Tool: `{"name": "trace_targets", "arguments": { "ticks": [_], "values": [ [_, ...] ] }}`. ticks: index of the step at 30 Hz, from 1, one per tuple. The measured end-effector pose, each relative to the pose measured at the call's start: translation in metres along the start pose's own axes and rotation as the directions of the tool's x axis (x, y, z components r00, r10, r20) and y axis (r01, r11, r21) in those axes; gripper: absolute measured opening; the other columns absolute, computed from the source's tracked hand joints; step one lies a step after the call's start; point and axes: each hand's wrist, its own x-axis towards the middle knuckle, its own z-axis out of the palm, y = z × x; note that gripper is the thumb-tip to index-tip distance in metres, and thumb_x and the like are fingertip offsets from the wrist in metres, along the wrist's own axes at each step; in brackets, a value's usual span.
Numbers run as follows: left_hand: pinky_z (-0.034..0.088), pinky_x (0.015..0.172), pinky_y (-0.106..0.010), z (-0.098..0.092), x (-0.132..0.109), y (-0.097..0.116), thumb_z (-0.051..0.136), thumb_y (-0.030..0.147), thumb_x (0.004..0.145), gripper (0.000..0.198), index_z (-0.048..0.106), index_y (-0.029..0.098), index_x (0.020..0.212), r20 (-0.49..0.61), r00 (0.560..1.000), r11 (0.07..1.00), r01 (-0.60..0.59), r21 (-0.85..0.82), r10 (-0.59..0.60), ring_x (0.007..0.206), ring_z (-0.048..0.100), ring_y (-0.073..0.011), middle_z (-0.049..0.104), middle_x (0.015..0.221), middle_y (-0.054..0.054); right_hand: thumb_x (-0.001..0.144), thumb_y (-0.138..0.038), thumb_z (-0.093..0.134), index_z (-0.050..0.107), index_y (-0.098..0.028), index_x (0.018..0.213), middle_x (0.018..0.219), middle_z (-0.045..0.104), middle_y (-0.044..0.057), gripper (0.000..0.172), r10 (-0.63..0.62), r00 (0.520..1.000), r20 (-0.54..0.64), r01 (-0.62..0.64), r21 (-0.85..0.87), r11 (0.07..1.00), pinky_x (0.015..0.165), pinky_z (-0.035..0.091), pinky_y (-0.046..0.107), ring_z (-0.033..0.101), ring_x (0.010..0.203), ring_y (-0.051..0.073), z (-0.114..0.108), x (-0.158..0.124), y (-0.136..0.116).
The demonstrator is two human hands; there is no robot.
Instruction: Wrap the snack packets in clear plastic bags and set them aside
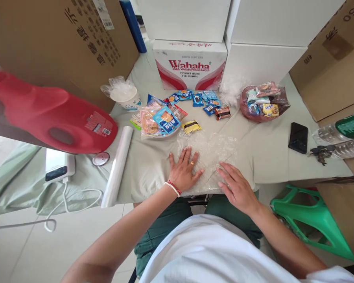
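I have both hands palm-down on the clear plastic sheet [215, 151], which lies spread on the cloth-covered table [153, 165] at its near edge, right in front of me. My left hand [184, 171] rests on the sheet's left part, fingers straight and spread wide, gripping nothing. My right hand [236, 186] lies on the sheet's near right corner, fingers stretched out and close together, also holding nothing.

Left of the sheet, a roll of film [118, 165] lies lengthwise on the cloth. Well right of the sheet is a black phone [297, 137].

Just beyond the sheet's far edge sits a yellow packet [191, 126]. Beyond the sheet to the left, a heap of snack packets [159, 120] is piled up. Further behind the sheet, small blue packets [200, 98] are scattered, and to their right a wrapped bowl of snacks [264, 102] stands. Farthest behind the sheet is the Wahaha box [190, 65].
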Motion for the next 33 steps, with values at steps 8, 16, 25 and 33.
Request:
{"name": "trace_targets", "arguments": {
  "ticks": [8,16,25,33],
  "values": [
    [0.004,0.122,-0.078,-0.001,-0.012,-0.044,0.039,0.064,0.102,0.074,0.034,0.024,0.164,0.018,0.997,0.997,-0.07,0.043,0.069,0.16,0.025,-0.0366,0.017,0.175,-0.015,0.108,-0.046,0.044,0.071,-0.025,0.135,0.149,0.062,0.01,0.043,0.074,0.977,0.2,-0.085,0.05,0.995,0.116,0.049,0.05,0.057,0.14,0.028,-0.015,0.014,0.067],
    [0.002,0.126,-0.072,-0.001,-0.012,-0.043,0.039,0.065,0.102,0.075,0.033,0.025,0.165,0.021,0.998,0.998,-0.067,0.014,0.067,0.161,0.023,-0.0333,0.016,0.175,-0.012,0.098,-0.032,0.048,0.074,-0.017,0.123,0.121,0.075,0.014,0.038,0.277,0.959,0.06,-0.257,-0.226,0.94,0.098,0.053,0.045,0.068,0.109,0.031,-0.055,0.166,0.107],
    [0.003,0.126,-0.073,-0.004,-0.011,-0.043,0.047,0.062,0.1,0.076,0.034,0.024,0.164,0.027,0.998,0.998,-0.065,0.007,0.065,0.16,0.025,-0.0361,0.02,0.174,-0.014,0.092,-0.027,0.056,0.063,-0.011,0.139,0.137,0.063,0.021,0.05,0.375,0.923,0.089,-0.302,-0.436,0.848,0.113,0.038,0.048,0.048,0.132,0.037,-0.02,0.255,0.162],
    [0.004,0.125,-0.073,-0.006,-0.011,-0.042,0.047,0.065,0.098,0.079,0.034,0.024,0.164,0.046,0.997,0.998,-0.065,0.017,0.064,0.161,0.023,-0.0369,0.017,0.175,-0.014,0.095,-0.044,0.058,0.072,-0.017,0.114,0.103,0.066,0.012,0.036,0.287,0.955,-0.081,-0.296,-0.147,0.944,0.087,0.047,0.039,0.06,0.096,0.028,-0.057,0.183,0.093]
  ]
}}
